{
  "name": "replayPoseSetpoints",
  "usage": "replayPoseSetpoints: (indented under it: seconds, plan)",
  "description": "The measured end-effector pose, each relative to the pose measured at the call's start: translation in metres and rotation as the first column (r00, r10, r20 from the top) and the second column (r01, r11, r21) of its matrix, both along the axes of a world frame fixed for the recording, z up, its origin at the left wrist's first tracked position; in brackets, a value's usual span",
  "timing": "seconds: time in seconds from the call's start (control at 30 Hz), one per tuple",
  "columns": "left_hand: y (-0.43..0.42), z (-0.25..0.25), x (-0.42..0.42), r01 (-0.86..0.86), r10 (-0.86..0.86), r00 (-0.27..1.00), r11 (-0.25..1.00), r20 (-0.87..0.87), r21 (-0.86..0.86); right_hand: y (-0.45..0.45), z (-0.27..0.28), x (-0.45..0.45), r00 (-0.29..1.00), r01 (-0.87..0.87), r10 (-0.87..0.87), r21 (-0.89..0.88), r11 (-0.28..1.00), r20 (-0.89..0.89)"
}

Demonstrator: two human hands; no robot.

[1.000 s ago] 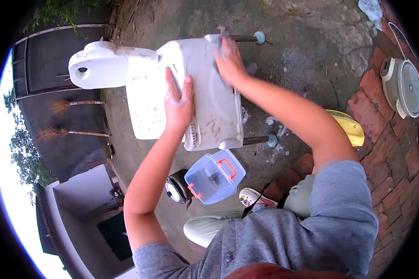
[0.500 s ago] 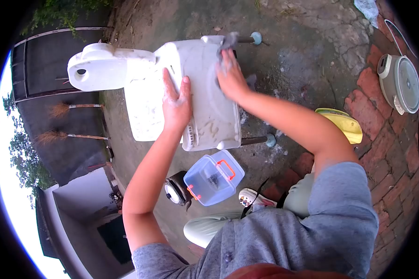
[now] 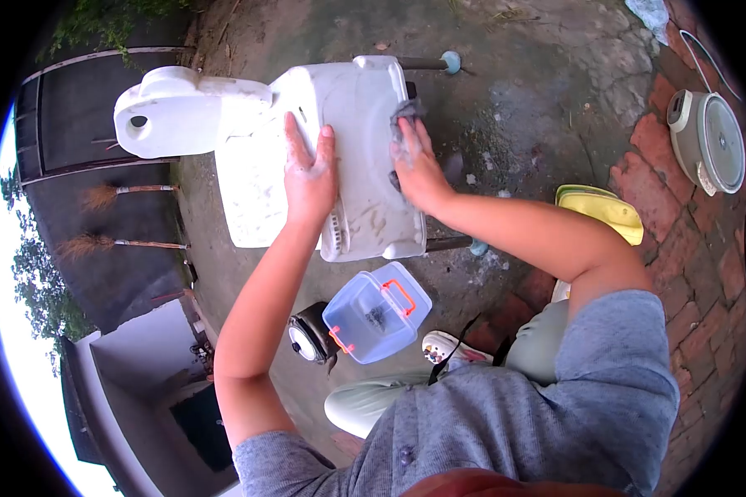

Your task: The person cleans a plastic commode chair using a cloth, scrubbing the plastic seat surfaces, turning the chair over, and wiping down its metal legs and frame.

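A white plastic chair [image 3: 369, 195] with metal legs and light-blue leg tips lies in front of me, its surface wet and dirt-streaked. My left hand [image 3: 311, 178] rests on it with thumb and fingers apart, some suds on the skin. At the chair's near-leg edge, my right hand [image 3: 419, 170] presses a wet grey cloth [image 3: 406, 110] against the plastic. The cloth sticks out beyond my fingertips and below the palm; the rest of it is hidden under the hand.
A clear plastic box [image 3: 365, 331] with orange handles holds something dark. Beside it stands a dark pot [image 3: 311, 335] with a shiny lid. To the right are a yellow container [image 3: 601, 211] and a lidded cooker [image 3: 709, 145]. Two brooms [image 3: 145, 189] lie on the left.
My right hand and the cloth have slid down along the chair's edge toward me. My left hand stays on the chair. The whole view has shifted slightly.
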State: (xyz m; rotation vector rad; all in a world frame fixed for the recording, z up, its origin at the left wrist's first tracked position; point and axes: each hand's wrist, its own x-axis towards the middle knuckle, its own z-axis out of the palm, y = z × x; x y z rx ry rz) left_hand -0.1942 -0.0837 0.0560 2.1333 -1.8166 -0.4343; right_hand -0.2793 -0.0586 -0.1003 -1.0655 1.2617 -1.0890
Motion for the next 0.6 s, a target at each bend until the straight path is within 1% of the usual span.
replayPoseSetpoints:
  seconds: [0.07, 0.13, 0.2, 0.3, 0.33, 0.4, 0.43, 0.47, 0.5, 0.57, 0.6]
  plan:
    - [0.0, -0.001, 0.002, -0.005, 0.005, 1.0, 1.0, -0.023, 0.002, -0.015, -0.001, 0.0, 1.0, 0.014, -0.015, 0.019, 1.0, 0.014]
    - [0.0, 0.0, 0.001, 0.042, -0.039, 0.998, 0.998, 0.052, -0.043, -0.054, -0.009, 0.004, 0.992, 0.122, -0.121, -0.054, 0.991, 0.024]
    - [-0.001, -0.002, 0.004, 0.031, -0.029, 0.999, 0.999, 0.036, -0.037, -0.094, -0.008, 0.001, 0.988, 0.149, -0.152, -0.065, 0.987, -0.039]
    - [0.0, 0.001, 0.0, 0.005, -0.004, 1.0, 1.0, 0.03, -0.012, -0.091, -0.007, 0.004, 0.982, 0.183, -0.184, -0.035, 0.983, -0.05]
    - [0.0, 0.002, -0.002, -0.014, 0.014, 0.999, 1.0, 0.035, -0.002, -0.073, -0.004, 0.006, 0.982, 0.182, -0.184, -0.034, 0.983, -0.05]
    - [-0.001, 0.002, -0.003, -0.018, 0.018, 0.999, 1.0, 0.037, -0.002, -0.023, 0.007, 0.008, 0.979, 0.115, -0.12, -0.041, 0.993, -0.163]
    - [0.0, 0.003, -0.003, -0.027, 0.027, 0.999, 1.0, 0.042, 0.008, -0.018, 0.008, 0.007, 0.979, 0.116, -0.12, -0.038, 0.993, -0.165]
    - [-0.001, 0.002, -0.003, -0.024, 0.024, 0.999, 1.0, 0.04, 0.008, -0.015, 0.008, 0.007, 0.965, 0.104, -0.127, -0.11, 0.988, -0.228]
    - [-0.001, 0.002, -0.004, 0.004, -0.003, 0.999, 1.0, 0.055, -0.017, -0.013, 0.008, 0.006, 0.948, 0.085, -0.135, -0.18, 0.98, -0.289]
    - [0.002, 0.002, 0.0, 0.026, -0.023, 0.997, 0.999, 0.08, -0.036, -0.055, 0.007, 0.006, 0.952, 0.107, -0.154, -0.184, 0.977, -0.266]
    - [0.001, -0.001, 0.001, 0.001, 0.0, 0.999, 1.0, 0.035, -0.027, -0.073, 0.011, 0.005, 0.952, 0.131, -0.179, -0.199, 0.971, -0.247]
